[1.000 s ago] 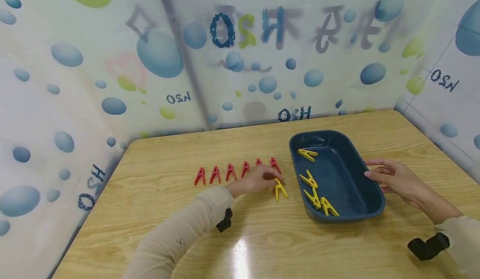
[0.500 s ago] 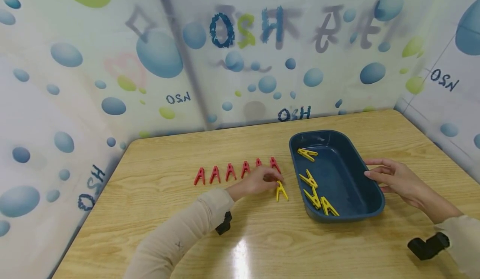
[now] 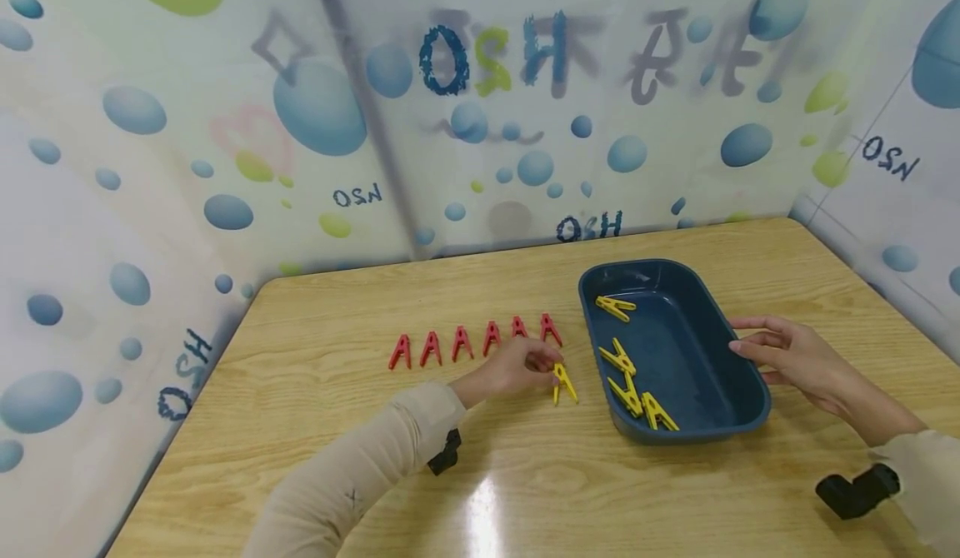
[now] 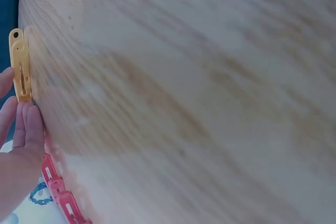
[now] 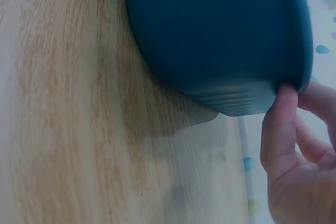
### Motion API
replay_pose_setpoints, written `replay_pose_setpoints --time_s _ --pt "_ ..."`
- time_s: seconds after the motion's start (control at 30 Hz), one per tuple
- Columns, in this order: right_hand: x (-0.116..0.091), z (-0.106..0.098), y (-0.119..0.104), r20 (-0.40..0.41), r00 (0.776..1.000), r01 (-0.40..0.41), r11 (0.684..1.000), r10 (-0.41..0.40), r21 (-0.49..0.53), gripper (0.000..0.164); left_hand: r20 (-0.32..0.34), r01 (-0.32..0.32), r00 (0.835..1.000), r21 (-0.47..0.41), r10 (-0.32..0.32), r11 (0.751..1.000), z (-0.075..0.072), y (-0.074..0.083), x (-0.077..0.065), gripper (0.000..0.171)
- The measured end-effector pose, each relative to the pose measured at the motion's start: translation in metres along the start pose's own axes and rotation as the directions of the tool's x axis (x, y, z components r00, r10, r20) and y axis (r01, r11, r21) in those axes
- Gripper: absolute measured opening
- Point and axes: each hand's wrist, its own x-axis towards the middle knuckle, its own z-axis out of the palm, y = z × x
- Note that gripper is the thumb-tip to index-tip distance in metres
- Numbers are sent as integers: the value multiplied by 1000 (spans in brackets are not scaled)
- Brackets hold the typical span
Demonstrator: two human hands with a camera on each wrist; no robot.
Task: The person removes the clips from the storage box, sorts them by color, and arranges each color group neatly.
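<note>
My left hand (image 3: 517, 366) is at a yellow clothespin (image 3: 567, 383) just left of the dark blue plastic basin (image 3: 723, 436). In the left wrist view, the thumb lies along the side of this yellow clothespin (image 4: 21, 64), with the fingertips (image 4: 34, 119) at its lower end. On the right, my right hand (image 3: 798, 362) pinches the basin's rim. Its thumb and fingers take the rim from two sides in the right wrist view, where the basin's wall (image 5: 220, 40) fills the top. Several yellow clothespins (image 3: 617, 308) lie inside the basin along its left side.
A row of several red clothespins (image 3: 461, 343) stretches leftward behind my left hand, which overlaps part of it. Wood-grain table (image 3: 337, 308) lies under everything. A patterned curtain (image 3: 495, 183) stands along the table's back edge and sides.
The yellow clothespin by my left hand has shifted slightly right and turned a little, and the left fingers have moved slightly with it. My right hand and the basin have stayed put.
</note>
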Motion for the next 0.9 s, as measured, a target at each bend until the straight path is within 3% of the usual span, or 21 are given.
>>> replay_pose_setpoints --time_s 0.23,0.3,0.37,0.53,0.7,0.9 --pt "0 -1 0 2 1000 4 1000 -4 7 34 4 -27 1000 -40 28 999 -2 12 -6 24" --pt "0 0 0 0 1000 4 1000 -4 11 33 7 -23 1000 -33 23 999 -3 13 -6 25" --pt "0 0 0 -2 1000 4 1000 -4 10 33 2 -35 999 -21 35 999 -2 4 -1 25" --pt "0 0 1 -2 1000 -4 1000 4 5 35 -4 -40 999 31 40 999 -12 12 0 27" --pt "0 0 0 5 1000 -9 1000 9 11 35 -15 -84 996 76 85 994 -19 25 5 25" --pt "1 0 -1 8 1000 -15 1000 15 -2 41 -15 -147 989 32 147 989 -14 50 13 23"
